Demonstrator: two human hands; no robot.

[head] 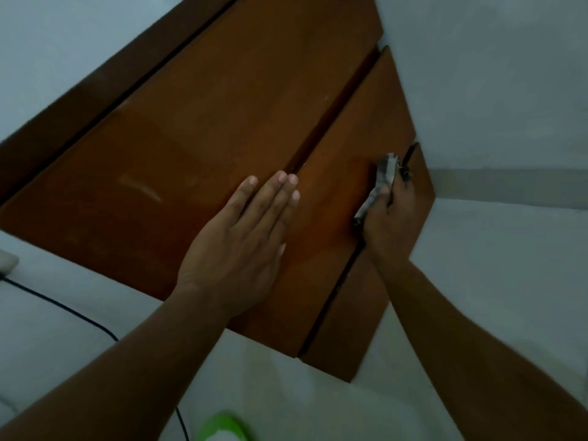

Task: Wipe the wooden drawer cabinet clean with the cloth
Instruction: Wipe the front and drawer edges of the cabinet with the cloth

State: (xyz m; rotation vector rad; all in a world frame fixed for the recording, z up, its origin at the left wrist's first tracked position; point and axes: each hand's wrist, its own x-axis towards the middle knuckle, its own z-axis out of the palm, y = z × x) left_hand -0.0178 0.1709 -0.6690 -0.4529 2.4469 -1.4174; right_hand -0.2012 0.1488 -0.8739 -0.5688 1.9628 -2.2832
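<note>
The brown wooden drawer cabinet (197, 128) fills the middle of the head view, its drawer fronts running diagonally with dark gaps between them. My left hand (241, 243) lies flat on an upper drawer front, fingers straight and together, tips at the gap. My right hand (389, 218) grips a crumpled grey-white cloth (381, 179) and presses it against the lower drawer front near the cabinet's right edge. Part of the cloth is hidden under my fingers.
A pale floor surrounds the cabinet, and a pale wall with a grey skirting band (509, 186) lies to the right. A black cable (63, 307) runs across the floor at lower left. A green and white object (222, 428) sits at the bottom edge.
</note>
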